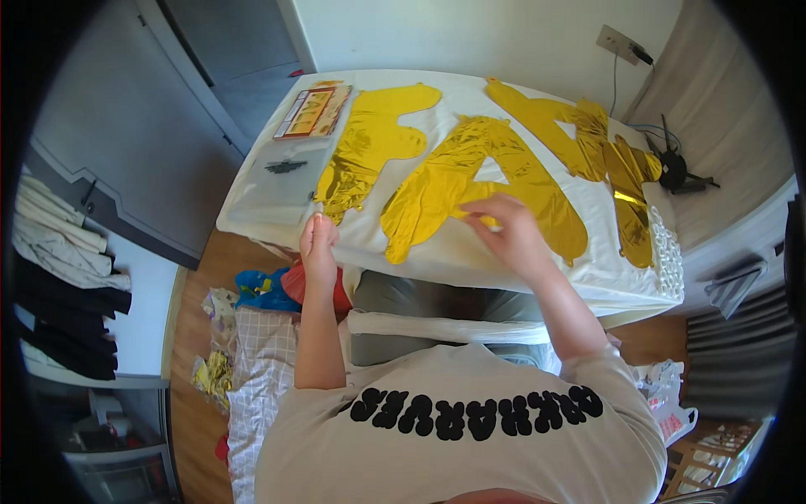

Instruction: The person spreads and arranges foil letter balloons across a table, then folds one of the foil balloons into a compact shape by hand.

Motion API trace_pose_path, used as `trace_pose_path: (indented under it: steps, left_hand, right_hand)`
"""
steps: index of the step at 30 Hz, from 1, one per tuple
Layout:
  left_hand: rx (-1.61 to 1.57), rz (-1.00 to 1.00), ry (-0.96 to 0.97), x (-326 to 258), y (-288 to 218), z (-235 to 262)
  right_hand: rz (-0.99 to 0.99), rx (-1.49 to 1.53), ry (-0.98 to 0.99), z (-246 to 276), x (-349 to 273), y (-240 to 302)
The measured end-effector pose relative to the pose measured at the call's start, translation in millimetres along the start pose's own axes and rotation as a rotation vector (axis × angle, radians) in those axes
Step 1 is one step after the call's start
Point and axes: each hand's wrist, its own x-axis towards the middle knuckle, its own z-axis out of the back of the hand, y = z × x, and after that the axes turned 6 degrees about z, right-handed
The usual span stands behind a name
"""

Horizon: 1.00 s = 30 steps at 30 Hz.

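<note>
Several flat gold foil balloons lie on the white-covered table. My left hand is raised at the table's front edge, just below the lower end of the left foil balloon. Its fingers are closed in a pinch, thumb up; what they hold, if anything, is too small to make out. My right hand is over the middle foil balloon, which has a triangular opening. Its fingertips are drawn together near the balloon's surface, and I cannot make out anything between them. Further right lie a long foil balloon and a narrower one.
A clear plastic bag and a printed packet lie at the table's left end. A black stand and a clear dotted strip are at the right end. Below left are a blue bag and a checked cloth.
</note>
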Motion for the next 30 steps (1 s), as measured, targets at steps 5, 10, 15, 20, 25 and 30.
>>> trace_pose_path:
  steps: [5,10,15,20,25,30]
  left_hand:
    - [0.104,0.086,-0.137,-12,-2,38]
    - [0.492,0.018,-0.117,-15,11,53]
    - [0.852,-0.207,-0.100,-17,2,37]
    - [1.513,-0.320,-0.140,0,5,28]
    - [1.498,-0.268,-0.239,12,14,37]
    - [1.452,-0.385,-0.336,15,12,33]
  right_hand:
    - [0.212,0.044,0.328,-118,80,-8]
    - [0.395,-0.007,0.405,-199,123,-32]
    - [0.315,-0.002,0.468,-208,118,-27]
    - [0.330,0.009,0.406,-214,113,-34]
    - [0.376,0.004,0.381,-219,117,-38]
    - [0.000,0.191,0.312,-216,124,-35]
